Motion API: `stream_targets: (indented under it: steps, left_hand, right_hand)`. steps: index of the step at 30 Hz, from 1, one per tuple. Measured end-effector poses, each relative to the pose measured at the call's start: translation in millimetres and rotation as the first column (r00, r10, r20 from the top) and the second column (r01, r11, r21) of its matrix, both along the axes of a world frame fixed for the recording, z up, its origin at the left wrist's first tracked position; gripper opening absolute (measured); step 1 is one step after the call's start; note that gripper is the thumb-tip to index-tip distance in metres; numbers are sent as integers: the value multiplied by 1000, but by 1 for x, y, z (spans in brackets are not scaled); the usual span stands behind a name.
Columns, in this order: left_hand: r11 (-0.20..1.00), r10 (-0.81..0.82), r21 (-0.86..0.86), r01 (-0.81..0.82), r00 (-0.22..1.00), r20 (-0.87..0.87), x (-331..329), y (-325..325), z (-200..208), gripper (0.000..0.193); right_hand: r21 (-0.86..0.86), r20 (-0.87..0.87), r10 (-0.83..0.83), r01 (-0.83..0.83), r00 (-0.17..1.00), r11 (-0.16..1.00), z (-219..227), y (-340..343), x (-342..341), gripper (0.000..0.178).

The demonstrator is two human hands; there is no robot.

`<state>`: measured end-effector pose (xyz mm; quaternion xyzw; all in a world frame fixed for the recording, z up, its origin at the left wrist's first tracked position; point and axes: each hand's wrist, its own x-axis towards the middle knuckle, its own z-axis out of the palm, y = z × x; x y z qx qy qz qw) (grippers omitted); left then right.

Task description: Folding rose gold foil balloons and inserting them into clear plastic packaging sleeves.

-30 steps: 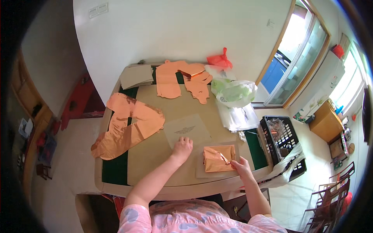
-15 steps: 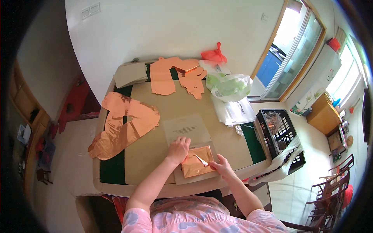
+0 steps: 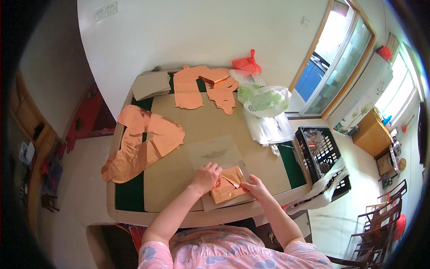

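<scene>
A folded rose-gold foil balloon (image 3: 227, 192) lies in front of me on a clear plastic bag (image 3: 224, 148) with small print. My left hand (image 3: 207, 177) is closed at the balloon's upper left edge, fingertips curled over the foil. My right hand (image 3: 256, 186) pinches the balloon's right edge between thumb and fingers. A crease or raised flap shows in the middle of the foil. To the left lies a large flat foil balloon (image 3: 159, 132), and at the back is another flat foil balloon (image 3: 188, 89) with a partly folded end.
Grey-brown sheets (image 3: 150, 86) are stacked at the back left. White and green plastic bags (image 3: 264, 99) lie at the back right, near a red bag (image 3: 247, 63). A black basket (image 3: 329, 150) with packets stands past the table's right edge, white strands hanging over it.
Both hands and the folded balloon have shifted slightly away from me. The left hand's fingers have moved a little to the right over the foil's edge.
</scene>
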<state>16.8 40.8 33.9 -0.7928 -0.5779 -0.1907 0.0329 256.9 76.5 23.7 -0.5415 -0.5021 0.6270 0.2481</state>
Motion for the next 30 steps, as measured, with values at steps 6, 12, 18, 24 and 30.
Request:
stream_targets:
  steps: [6,12,18,24,30]
  left_hand:
    - [974,94,153,-166,914,394,-24,-23,-31,8]
    - [947,244,131,-292,924,296,-27,-74,-22,14]
    - [959,241,106,-265,951,195,-13,-84,-26,22]
    - [960,245,95,-263,954,171,-14,-81,-36,31]
    - [965,254,47,-258,965,68,-21,-74,-33,39]
  right_hand:
    - [332,276,-41,-55,960,942,-24,4,5,45]
    - [469,764,-157,-372,626,801,51,-17,-7,43]
    - [655,725,266,-755,635,17,28,15,-51,41]
    - [675,715,193,-736,672,59,4,10,-63,40]
    - [688,695,198,-719,691,91,6,10,-65,39]
